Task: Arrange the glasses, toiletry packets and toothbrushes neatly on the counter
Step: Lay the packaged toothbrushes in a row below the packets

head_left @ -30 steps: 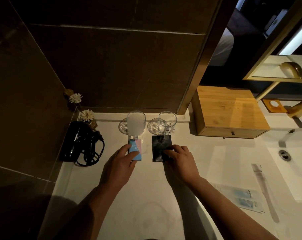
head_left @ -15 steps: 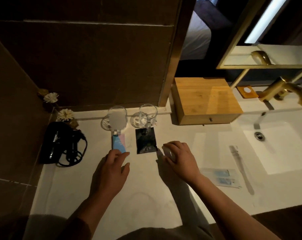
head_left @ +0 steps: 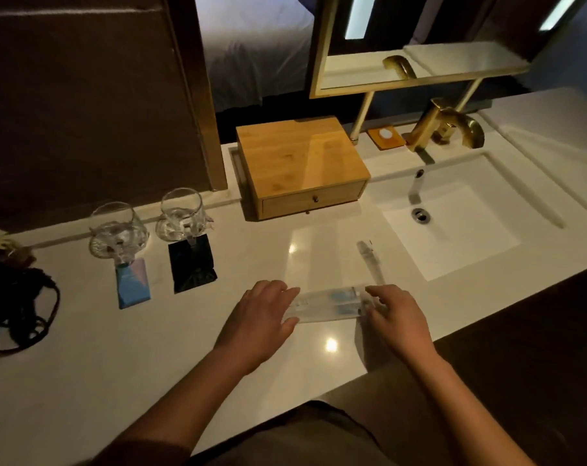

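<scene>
Two hands now working the clear toothbrush packets (head_left: 329,306) near the counter's (head_left: 117,364) front edge, having left the sachets a moment ago. Left hand (head_left: 261,322) pressing flat on the packets' left end, fingers spread, not clenched; right hand (head_left: 398,319) pinching the right end, though whether actually gripping or only resting cannot be told. Sitting untouched behind, at the left: two glasses, left glass (head_left: 119,232) and right glass (head_left: 182,213), by the back wall, with blue sachet (head_left: 133,284) leaning out from the first and black sachet (head_left: 193,264) from the second. Lying apart, just beyond the right hand: a single wrapped toothbrush (head_left: 369,260), angled toward the sink (head_left: 453,230). Meaning, probably: glasses and sachets finished, toothbrushes starting. Likely needing next: squaring the packets up, then shifting them left toward the glasses, and fetching the stray toothbrush.
</scene>
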Motion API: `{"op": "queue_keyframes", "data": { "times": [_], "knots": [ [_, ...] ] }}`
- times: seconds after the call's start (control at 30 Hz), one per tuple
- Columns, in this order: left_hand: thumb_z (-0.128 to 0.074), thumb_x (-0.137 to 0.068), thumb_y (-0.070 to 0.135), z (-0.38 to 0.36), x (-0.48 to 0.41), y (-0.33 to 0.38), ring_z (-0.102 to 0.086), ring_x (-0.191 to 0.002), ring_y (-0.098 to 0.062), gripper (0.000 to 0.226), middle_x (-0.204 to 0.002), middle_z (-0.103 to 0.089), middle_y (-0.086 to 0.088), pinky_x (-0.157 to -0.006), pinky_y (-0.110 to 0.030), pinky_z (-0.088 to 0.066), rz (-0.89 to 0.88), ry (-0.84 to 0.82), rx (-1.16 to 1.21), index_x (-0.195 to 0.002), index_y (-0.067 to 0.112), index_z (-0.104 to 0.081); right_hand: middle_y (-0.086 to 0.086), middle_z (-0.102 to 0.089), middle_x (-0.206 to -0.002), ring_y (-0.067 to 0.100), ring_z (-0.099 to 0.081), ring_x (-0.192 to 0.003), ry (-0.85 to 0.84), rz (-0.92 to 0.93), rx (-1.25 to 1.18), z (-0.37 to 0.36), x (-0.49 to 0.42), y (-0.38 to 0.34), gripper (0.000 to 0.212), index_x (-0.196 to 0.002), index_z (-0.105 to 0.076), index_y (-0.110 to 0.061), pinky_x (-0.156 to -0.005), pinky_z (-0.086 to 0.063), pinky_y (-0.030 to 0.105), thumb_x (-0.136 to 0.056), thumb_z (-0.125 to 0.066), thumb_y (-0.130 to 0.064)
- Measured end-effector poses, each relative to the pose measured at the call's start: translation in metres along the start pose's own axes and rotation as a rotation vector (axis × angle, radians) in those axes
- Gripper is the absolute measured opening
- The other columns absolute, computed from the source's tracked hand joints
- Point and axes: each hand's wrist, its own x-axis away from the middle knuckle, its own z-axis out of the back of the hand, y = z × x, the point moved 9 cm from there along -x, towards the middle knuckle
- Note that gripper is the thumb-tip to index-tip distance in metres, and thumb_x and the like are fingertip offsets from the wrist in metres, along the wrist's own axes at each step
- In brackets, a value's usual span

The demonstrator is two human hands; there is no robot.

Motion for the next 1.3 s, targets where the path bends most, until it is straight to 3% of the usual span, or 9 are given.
{"op": "queue_keyframes", "data": {
  "times": [0.13, 0.3, 0.5, 0.67, 0.8, 0.87, 0.97, 1.1, 1.3],
  "knots": [
    [-0.055, -0.09, 0.049, -0.014, -0.034, 0.023, -0.046, -0.116, -0.021, 0.06, -0.131, -0.05, 0.001, -0.099, -0.035, -0.041, 0.042, -0.09, -0.132, -0.144, 0.026, -0.042, 0.002, -0.063, -0.12, 0.02, -0.059, -0.106, -0.008, -0.006, 0.042, -0.004, 0.007, 0.016, 0.041, -0.128, -0.062, -0.021, -0.087, -0.051, 0.033, -0.09, -0.065, -0.036],
    [-0.06, -0.088, 0.048, -0.024, -0.044, 0.023, -0.052, -0.102, -0.022, 0.041, -0.111, -0.058, 0.001, -0.087, -0.035, -0.038, 0.109, -0.14, -0.201, -0.123, 0.027, -0.058, 0.003, -0.066, -0.112, 0.022, -0.061, -0.101, -0.01, 0.024, -0.007, -0.007, 0.005, 0.013, 0.041, -0.127, -0.06, -0.02, -0.084, -0.052, 0.035, -0.089, -0.067, -0.034],
    [-0.056, -0.094, 0.028, -0.021, -0.039, 0.027, -0.056, -0.086, -0.021, 0.013, -0.096, -0.06, 0.0, -0.071, -0.031, -0.04, 0.156, -0.081, -0.059, -0.098, 0.021, -0.066, 0.003, -0.069, -0.114, 0.021, -0.066, -0.099, -0.064, -0.048, -0.124, -0.006, -0.005, 0.016, 0.037, -0.124, -0.06, -0.02, -0.084, -0.053, 0.034, -0.088, -0.066, -0.029],
    [-0.053, -0.093, 0.017, -0.017, -0.026, 0.022, -0.05, -0.082, -0.016, 0.01, -0.091, -0.057, 0.001, -0.068, -0.03, -0.041, 0.219, -0.053, 0.04, -0.088, 0.017, -0.062, 0.003, -0.073, -0.105, 0.024, -0.068, -0.095, -0.079, -0.085, -0.206, -0.008, -0.003, 0.018, 0.033, -0.121, -0.061, -0.021, -0.081, -0.053, 0.033, -0.088, -0.065, -0.021],
    [-0.06, -0.088, 0.017, -0.014, -0.011, 0.013, -0.052, -0.074, -0.012, 0.01, -0.078, -0.059, 0.005, -0.061, -0.023, -0.036, 0.37, 0.011, 0.256, -0.079, 0.018, -0.06, -0.006, -0.07, -0.088, 0.017, -0.068, -0.082, -0.058, -0.102, -0.415, -0.007, -0.001, 0.015, 0.01, -0.099, -0.061, -0.026, -0.077, -0.06, 0.04, -0.092, -0.06, -0.019],
    [-0.062, -0.089, 0.019, -0.012, -0.001, 0.006, -0.054, -0.069, -0.009, 0.013, -0.072, -0.058, 0.006, -0.058, -0.02, -0.036, 0.476, 0.045, 0.442, -0.076, 0.018, -0.061, -0.003, -0.07, -0.083, 0.017, -0.07, -0.079, -0.038, -0.127, -0.6, -0.003, -0.002, 0.012, 0.014, -0.09, -0.061, -0.026, -0.076, -0.061, 0.048, -0.09, -0.063, -0.013],
    [-0.06, -0.09, 0.023, -0.005, 0.01, -0.002, -0.06, -0.071, -0.01, 0.012, -0.075, -0.065, 0.003, -0.064, -0.027, -0.043, 0.533, 0.075, 0.607, -0.08, 0.025, -0.066, 0.006, -0.071, -0.082, 0.022, -0.074, -0.077, -0.01, -0.098, -0.762, 0.009, -0.007, 0.0, 0.019, -0.082, -0.059, -0.019, -0.077, -0.062, 0.049, -0.09, -0.063, -0.003],
    [-0.069, -0.085, 0.023, 0.004, 0.021, -0.011, -0.068, -0.078, -0.018, 0.007, -0.08, -0.072, 0.0, -0.072, -0.038, -0.055, 0.582, 0.086, 0.758, -0.084, 0.028, -0.074, 0.013, -0.068, -0.089, 0.024, -0.074, -0.081, -0.025, -0.063, -0.86, 0.023, -0.018, -0.027, 0.012, -0.083, -0.057, -0.005, -0.076, -0.064, 0.04, -0.092, -0.059, 0.003],
    [-0.076, -0.081, 0.027, 0.021, 0.04, -0.026, -0.071, -0.082, -0.016, 0.01, -0.084, -0.076, 0.007, -0.081, -0.048, -0.06, 0.68, 0.208, 0.823, -0.085, 0.035, -0.076, 0.016, -0.064, -0.097, 0.027, -0.075, -0.085, -0.039, -0.127, -1.032, 0.019, -0.031, -0.058, 0.008, -0.088, -0.058, -0.005, -0.077, -0.064, 0.038, -0.092, -0.061, 0.001]
  ]
}}
